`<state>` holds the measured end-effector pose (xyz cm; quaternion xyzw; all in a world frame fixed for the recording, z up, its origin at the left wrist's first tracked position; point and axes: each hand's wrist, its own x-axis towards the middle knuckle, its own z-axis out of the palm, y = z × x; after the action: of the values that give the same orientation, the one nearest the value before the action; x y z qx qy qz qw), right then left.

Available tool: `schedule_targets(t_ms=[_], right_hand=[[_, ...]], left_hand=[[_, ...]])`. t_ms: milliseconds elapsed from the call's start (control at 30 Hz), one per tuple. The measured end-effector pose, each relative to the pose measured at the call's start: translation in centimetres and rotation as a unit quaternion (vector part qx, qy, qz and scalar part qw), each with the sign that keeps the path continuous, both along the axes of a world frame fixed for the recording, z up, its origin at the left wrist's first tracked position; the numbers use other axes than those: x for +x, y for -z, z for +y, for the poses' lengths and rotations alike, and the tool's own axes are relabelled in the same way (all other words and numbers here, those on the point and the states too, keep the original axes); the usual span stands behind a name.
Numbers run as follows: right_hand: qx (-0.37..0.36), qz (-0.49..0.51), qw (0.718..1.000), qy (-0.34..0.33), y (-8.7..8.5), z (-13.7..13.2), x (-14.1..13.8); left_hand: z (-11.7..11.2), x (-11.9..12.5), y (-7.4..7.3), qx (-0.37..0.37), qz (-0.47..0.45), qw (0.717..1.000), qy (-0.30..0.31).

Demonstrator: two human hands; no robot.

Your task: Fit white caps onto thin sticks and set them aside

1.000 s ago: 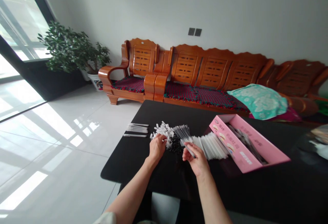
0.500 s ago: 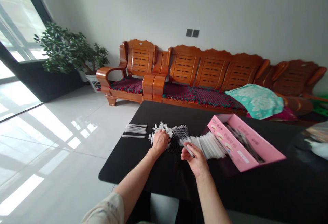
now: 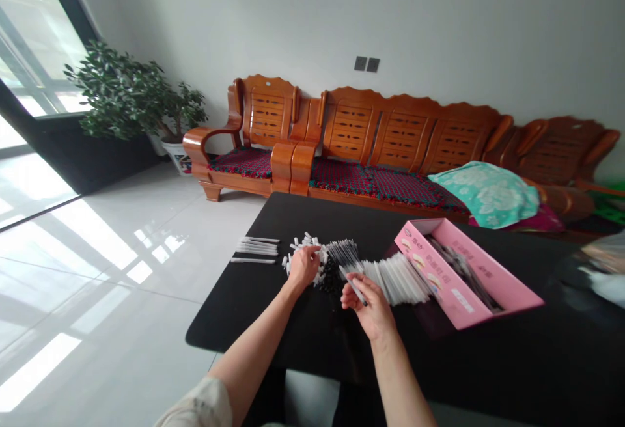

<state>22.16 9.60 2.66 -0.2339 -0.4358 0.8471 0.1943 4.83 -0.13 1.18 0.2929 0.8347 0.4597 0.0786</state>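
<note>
In the head view, our right hand (image 3: 372, 306) pinches a slim, translucent pen with a dark end (image 3: 355, 289) between thumb and fingers, the pen slanting. Our left hand (image 3: 303, 268) is over a heap of small white plastic caps (image 3: 308, 239), fingers bent close together; we cannot tell whether they have one. Between our two grips lie small black plastic pieces (image 3: 334, 278), with thin, dark refills (image 3: 343, 251) just beyond the pen. Right of that grip, translucent plastic tubes (image 3: 398, 277) lie near an open pink cardboard box (image 3: 469, 313). Left of our left grip, slim whitish pens (image 3: 258, 247) lie side by side.
</note>
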Motion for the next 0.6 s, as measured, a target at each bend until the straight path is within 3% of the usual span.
schedule_targets(t_ms=[67,100,233,333,467,600], right_hand=[[0.002,0.009,1.000,-0.016,-0.3,-0.3,-0.1],[0.001,0.016,1.000,-0.024,-0.5,-0.6,-0.2],[-0.020,0.066,0.996,-0.048,-1.4,-1.8,-1.1],[-0.014,0.096,0.994,-0.044,-2.0,-2.7,-1.8],[0.027,0.084,0.996,-0.010,-2.6,-3.5,-2.2],[0.068,0.075,0.994,0.027,-2.4,-3.7,-2.4]], left_hand=[[-0.9,0.0,0.0,0.110,-0.155,0.981,0.025],[-1.4,0.1,0.1,0.170,-0.243,0.954,0.043],[-2.8,0.7,0.2,0.349,-0.492,0.793,0.086],[-3.4,1.3,0.0,0.405,-0.568,0.713,0.077],[-3.7,2.0,-0.1,0.436,-0.602,0.667,0.054],[-3.9,2.7,-0.2,0.445,-0.598,0.666,0.044]])
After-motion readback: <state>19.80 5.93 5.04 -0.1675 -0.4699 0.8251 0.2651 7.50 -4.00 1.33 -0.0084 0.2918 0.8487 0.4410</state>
